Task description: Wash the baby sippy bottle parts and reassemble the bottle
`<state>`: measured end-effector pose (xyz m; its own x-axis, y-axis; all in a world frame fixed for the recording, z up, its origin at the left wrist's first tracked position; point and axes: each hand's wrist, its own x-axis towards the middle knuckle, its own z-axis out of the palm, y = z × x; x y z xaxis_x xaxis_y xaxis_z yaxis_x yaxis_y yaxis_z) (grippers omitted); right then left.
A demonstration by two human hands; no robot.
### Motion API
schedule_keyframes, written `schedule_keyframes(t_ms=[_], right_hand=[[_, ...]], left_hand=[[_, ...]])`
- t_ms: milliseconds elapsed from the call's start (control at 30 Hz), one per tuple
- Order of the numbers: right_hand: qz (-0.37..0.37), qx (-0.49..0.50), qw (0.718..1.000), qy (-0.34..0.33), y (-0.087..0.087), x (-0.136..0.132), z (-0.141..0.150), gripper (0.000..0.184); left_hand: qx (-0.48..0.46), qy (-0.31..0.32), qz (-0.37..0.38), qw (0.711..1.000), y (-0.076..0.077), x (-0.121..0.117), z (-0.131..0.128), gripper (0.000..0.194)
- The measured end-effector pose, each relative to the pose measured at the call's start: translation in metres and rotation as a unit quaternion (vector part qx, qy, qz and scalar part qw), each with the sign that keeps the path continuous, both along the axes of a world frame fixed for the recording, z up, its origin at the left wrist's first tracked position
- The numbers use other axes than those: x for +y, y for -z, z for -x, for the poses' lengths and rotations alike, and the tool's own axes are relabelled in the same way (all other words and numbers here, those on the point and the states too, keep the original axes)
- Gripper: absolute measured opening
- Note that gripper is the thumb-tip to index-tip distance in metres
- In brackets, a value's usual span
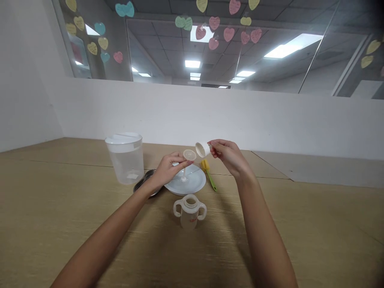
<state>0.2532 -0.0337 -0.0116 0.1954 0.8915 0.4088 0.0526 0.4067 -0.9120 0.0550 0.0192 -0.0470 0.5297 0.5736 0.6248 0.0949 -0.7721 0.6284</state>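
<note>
My left hand [167,170] is closed on a round translucent lid insert [189,155], gripping its edge. A thin straw [184,173] with a whitish end hangs below it, over a shallow white bowl [196,185]. My right hand [229,156] pinches a white cup-shaped cap [203,149], tilted with its hollow side toward the lid insert. The two pieces are close but apart. Nearer to me stands a translucent two-handled baby bottle [189,218], upright with its mouth uncovered and red marks on its side.
A clear lidded bucket [126,162] stands to the left. Beside the bowl, partly behind my left hand, lies a dark metal tray [147,176]. A brush with yellow bristles and a green handle [212,182] lies right of the bowl. A white wall [168,114] rises behind the table.
</note>
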Motion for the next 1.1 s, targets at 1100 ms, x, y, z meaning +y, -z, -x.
schedule_keyframes(t_ms=[1100], right_hand=[[0.011, -0.086, 0.996, 0.029, 0.004, 0.008, 0.008, 0.024]], left_hand=[[0.42, -0.176, -0.122, 0.882, 0.059, 0.039, -0.011, 0.02]])
